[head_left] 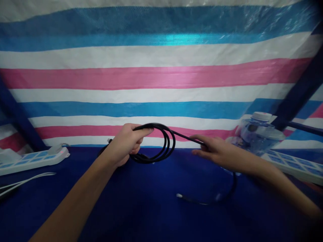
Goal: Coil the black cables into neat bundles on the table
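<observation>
A black cable (pixel 173 137) hangs in several loops from my left hand (pixel 128 143), whose thumb and fingers close round the top of the coil. From the coil, one strand runs nearly straight to the right into my right hand (pixel 210 148), pinched between thumb and fingers. Beyond that hand the cable's loose end curves down over the blue table (pixel 156 215) and back to the left, ending in a pale plug (pixel 179 195). Another cable end with a light tip (pixel 109 140) shows just behind my left wrist.
A white power strip (pixel 60 155) with white cords (pixel 37 176) lies at the left. On the right stand a clear plastic bottle (pixel 259 132) with a white cap and a second power strip (pixel 295 164). A striped plastic sheet (pixel 151 77) hangs behind, between dark blue posts (pixel 300 74).
</observation>
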### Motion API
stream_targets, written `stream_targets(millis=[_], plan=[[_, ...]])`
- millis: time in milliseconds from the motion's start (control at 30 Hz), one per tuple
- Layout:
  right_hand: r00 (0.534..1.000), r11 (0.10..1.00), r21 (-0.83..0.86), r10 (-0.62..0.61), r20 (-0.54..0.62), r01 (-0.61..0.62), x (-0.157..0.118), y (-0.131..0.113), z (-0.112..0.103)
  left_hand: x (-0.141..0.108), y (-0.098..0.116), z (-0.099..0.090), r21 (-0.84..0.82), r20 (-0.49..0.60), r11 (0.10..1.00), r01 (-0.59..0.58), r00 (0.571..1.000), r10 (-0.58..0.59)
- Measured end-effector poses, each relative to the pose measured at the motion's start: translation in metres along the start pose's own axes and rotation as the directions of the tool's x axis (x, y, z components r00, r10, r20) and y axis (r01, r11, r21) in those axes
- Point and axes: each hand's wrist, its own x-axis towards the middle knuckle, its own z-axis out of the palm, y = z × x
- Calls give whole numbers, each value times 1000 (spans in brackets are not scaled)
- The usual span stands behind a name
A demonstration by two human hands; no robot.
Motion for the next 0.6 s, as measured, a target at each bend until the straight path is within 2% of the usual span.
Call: stream_targets(millis=[67, 133, 167, 233, 300, 400, 500, 567, 600], plan=[[998, 975, 220, -23, 54, 10, -2, -15, 17, 1, -2, 6, -221, -87, 975, -23, 996, 4], [998, 874, 486, -41, 55, 9, -1, -34, 38, 1, -6, 16, -434, -160, 900, -35, 986, -39], [999, 809, 587, -31, 29, 8, 1, -42, 49, 1, -9, 22, -519, -178, 854, -30, 981, -74], [993, 697, 716, 65, -94, 23, 6, -55, 67, -2, -17, 35, -644, -190, 765, -18, 972, -137], [962, 572, 819, 197, -190, 44, 10, -63, 79, -6, -26, 48, -720, -192, 694, -18, 966, -175], [911, 371, 925, 352, -217, 77, 13, -69, 83, -11, -42, 65, -775, -175, 631, -17, 966, -190], [841, 192, 973, 499, -209, 128, 13, -73, 75, -13, -58, 81, -803, -160, 596, -11, 967, -198], [793, 75, 987, 588, -160, 144, 13, -76, 69, -14, -67, 90, -800, -192, 600, -21, 956, -222], [786, 23, 992, 608, -114, 126, 13, -77, 67, -14, -71, 94, -789, -217, 614, -29, 948, -235]])
